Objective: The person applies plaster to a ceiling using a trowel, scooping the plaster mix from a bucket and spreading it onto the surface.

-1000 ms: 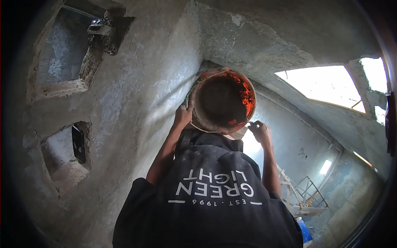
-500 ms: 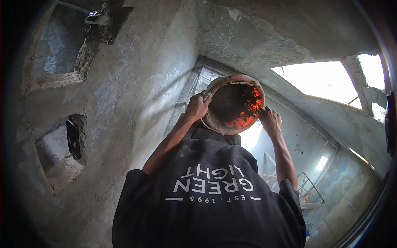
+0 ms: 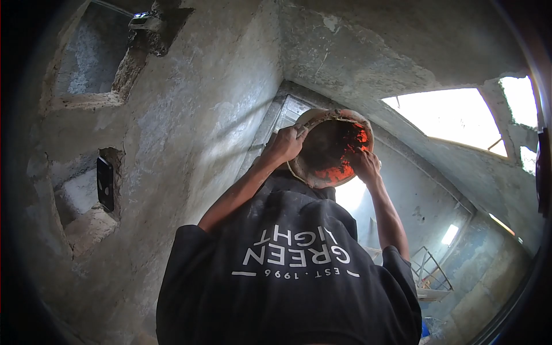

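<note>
A round basin (image 3: 330, 150), grey with mortar and bright orange-red in patches inside, is held up tilted beyond my chest. My left hand (image 3: 286, 144) is closed on its left rim, the fingers wrapped over the edge. My right hand (image 3: 367, 165) reaches over the right rim, with its curled fingers against the orange-red inner side; whether they hold anything is hidden. My black shirt (image 3: 293, 287) with white lettering fills the lower middle.
On the left a rough plastered wall (image 3: 161, 144) has two recesses; a dark phone-like object (image 3: 105, 184) stands in the lower one, and a small device (image 3: 145, 22) is by the upper one. A metal frame (image 3: 431, 273) stands at the lower right. Bright openings show at the upper right.
My right hand has moved from the basin's right rim inward and slightly down, over its inner side. The basin and my left hand have shifted slightly right in view.
</note>
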A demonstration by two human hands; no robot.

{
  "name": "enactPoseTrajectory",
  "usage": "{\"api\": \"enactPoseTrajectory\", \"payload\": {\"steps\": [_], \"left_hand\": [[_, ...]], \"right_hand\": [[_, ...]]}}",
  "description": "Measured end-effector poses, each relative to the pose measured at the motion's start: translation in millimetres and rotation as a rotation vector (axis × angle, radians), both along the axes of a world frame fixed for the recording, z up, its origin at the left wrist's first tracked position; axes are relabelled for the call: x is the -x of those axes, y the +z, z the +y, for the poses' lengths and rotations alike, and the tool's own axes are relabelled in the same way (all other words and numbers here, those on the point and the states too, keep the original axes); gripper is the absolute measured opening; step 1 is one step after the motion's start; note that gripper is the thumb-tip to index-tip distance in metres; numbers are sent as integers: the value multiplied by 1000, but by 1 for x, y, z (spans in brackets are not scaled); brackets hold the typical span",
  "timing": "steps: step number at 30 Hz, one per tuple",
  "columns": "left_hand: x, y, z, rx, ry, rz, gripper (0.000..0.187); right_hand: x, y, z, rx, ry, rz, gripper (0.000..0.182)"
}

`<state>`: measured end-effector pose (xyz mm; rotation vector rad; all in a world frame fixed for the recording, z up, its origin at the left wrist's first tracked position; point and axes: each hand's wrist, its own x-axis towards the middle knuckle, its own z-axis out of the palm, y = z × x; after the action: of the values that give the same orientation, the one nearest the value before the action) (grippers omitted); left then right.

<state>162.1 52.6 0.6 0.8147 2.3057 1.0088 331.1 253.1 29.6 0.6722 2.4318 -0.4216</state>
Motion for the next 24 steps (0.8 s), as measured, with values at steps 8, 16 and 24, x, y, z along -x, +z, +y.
{"api": "enactPoseTrajectory", "payload": {"steps": [8,16,24], "left_hand": [[9,-4,3,139,16,-72,40],[43,-16,-14,206,228,-256,55],[53,-60,-54,295,317,-383,65]], "right_hand": [[-25,-30,12,328,-13,153,29],[-50,-9,18,978,-521,341,37],[-18,27,66,1031,-555,763,31]]}}
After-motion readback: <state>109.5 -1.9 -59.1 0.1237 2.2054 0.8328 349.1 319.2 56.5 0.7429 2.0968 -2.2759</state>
